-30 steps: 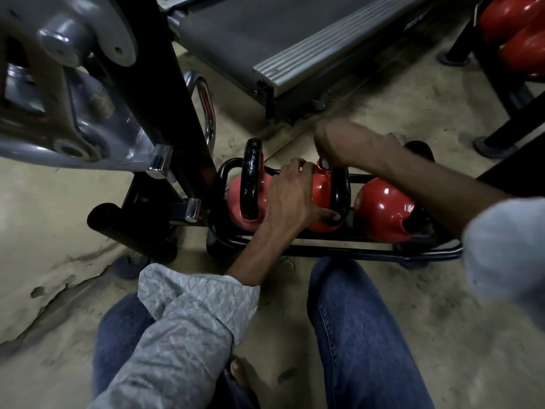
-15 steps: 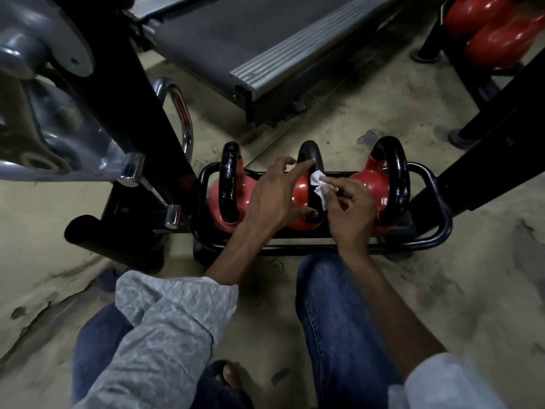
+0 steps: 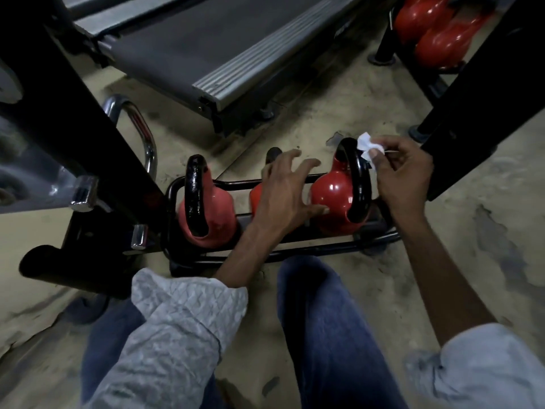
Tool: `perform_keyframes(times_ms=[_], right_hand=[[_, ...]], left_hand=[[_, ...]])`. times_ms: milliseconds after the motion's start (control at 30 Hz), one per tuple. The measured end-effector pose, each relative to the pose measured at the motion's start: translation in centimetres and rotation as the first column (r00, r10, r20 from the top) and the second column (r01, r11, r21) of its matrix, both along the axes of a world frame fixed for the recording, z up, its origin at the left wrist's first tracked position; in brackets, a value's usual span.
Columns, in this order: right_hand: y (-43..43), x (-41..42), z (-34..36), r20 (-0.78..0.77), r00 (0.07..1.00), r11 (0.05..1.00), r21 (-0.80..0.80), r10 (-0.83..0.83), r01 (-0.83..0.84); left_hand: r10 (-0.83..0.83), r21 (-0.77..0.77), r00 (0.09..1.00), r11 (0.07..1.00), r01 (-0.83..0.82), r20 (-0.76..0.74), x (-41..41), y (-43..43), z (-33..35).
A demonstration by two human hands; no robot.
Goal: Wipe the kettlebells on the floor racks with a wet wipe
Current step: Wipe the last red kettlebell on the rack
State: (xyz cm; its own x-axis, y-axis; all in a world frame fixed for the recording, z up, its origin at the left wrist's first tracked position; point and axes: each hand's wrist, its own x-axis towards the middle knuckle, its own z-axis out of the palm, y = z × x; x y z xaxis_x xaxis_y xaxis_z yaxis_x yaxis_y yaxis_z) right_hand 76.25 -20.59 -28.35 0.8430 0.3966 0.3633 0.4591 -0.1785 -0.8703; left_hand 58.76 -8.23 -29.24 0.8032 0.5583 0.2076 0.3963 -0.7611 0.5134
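Observation:
Three red kettlebells with black handles sit in a low black floor rack (image 3: 295,253). The left kettlebell (image 3: 212,208) stands untouched. Most of the middle kettlebell (image 3: 256,196) is hidden behind my left hand (image 3: 284,196), which hovers with fingers spread, its thumb resting on the right kettlebell (image 3: 331,199). My right hand (image 3: 401,172) pinches a white wet wipe (image 3: 367,146) against the top of the right kettlebell's black handle.
A treadmill deck (image 3: 224,45) lies beyond the rack. A black and chrome machine frame (image 3: 73,128) crowds the left. More red kettlebells (image 3: 436,33) sit on a stand at top right, beside a black post (image 3: 483,113). My jeans-clad knees are just in front of the rack.
My right hand carried the wipe from the middle kettlebell's handle to the right kettlebell's handle. My left hand let go of the middle kettlebell and shifted right, fingers opening.

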Motion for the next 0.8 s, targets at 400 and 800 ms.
perform_keyframes(times_ms=[400,800], right_hand=[[5.1,6.5,-0.1,-0.239,0.964,0.949,-0.26,0.114,-0.177],[10.8,10.8,2.1,-0.442,0.881,0.552,-0.697,0.171,-0.457]], left_hand=[[-0.05,0.048,0.994,0.998,0.046,0.096,4.0,-4.4,-1.2],[-0.05,0.034,0.994,0.998,0.046,0.102,4.3,-4.3,-1.3]])
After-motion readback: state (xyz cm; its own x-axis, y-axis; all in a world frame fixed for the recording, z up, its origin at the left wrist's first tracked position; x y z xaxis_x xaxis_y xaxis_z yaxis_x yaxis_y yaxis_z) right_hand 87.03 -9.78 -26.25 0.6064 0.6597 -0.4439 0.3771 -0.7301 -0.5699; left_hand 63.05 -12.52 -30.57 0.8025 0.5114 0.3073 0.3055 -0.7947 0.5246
